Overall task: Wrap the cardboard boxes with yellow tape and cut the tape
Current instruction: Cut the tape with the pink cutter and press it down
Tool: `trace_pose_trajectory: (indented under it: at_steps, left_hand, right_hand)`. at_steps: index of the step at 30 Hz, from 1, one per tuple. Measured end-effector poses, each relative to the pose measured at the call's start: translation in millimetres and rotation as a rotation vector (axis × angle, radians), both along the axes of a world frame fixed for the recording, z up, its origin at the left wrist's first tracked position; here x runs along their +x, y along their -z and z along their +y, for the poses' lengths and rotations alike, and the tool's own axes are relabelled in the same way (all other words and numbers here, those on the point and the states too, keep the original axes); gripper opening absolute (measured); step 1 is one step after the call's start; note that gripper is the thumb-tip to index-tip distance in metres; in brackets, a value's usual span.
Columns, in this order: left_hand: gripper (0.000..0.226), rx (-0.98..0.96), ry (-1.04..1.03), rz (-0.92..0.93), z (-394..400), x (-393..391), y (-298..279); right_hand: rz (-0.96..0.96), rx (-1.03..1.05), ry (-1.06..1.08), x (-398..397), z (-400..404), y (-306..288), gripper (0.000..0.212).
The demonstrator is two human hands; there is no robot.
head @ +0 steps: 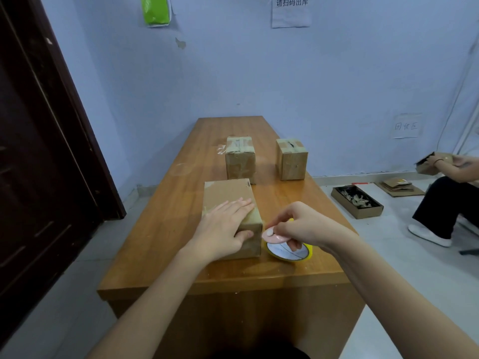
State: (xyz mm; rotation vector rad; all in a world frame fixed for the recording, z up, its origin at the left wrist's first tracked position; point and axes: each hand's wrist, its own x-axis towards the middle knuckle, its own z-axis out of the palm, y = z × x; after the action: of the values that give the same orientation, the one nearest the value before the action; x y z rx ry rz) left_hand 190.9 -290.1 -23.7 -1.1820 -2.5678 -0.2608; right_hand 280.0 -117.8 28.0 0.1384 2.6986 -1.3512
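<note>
Right hand (298, 224) grips yellow tape roll (290, 251) — left hand (223, 229) presses box (230, 213).

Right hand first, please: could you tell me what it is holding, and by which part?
The right hand pinches a small pink cutter by its rear end, just above the yellow tape roll beside the nearest cardboard box.

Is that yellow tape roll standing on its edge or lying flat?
Lying flat. The yellow tape roll rests on the table with its round opening facing up.

Left hand (228, 224) flat, fingers straight; right hand (298, 226) pinching.
</note>
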Motion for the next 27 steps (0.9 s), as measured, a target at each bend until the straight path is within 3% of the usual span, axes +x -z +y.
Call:
trace_pose_trajectory:
  at_steps: [3, 10, 15, 24, 27]
  left_hand:
    - [0.064, -0.009, 0.003, -0.012, 0, -1, -1]
    - [0.065, -0.012, 0.001, 0.002, 0, -1, 0]
    - [0.065, -0.015, 0.002, 0.013, 0, -1, 1]
    - [0.066, -0.024, -0.007, 0.029, 0, -1, 2]
    - [0.066, -0.025, -0.008, 0.030, 0, -1, 2]
  right_hand:
    - [0.028, -0.046, 0.022, -1, 1, 2, 0.019]
    - [0.142, -0.489, 0.223, 1, 14, 6, 0.007]
    - [0.240, -0.448, 0.258, -2, 23, 17, 0.028]
    - [0.346, -0.538, 0.393, -4, 41, 35, 0.015]
    - [0.409, -0.483, 0.481, -5, 52, 44, 0.012]
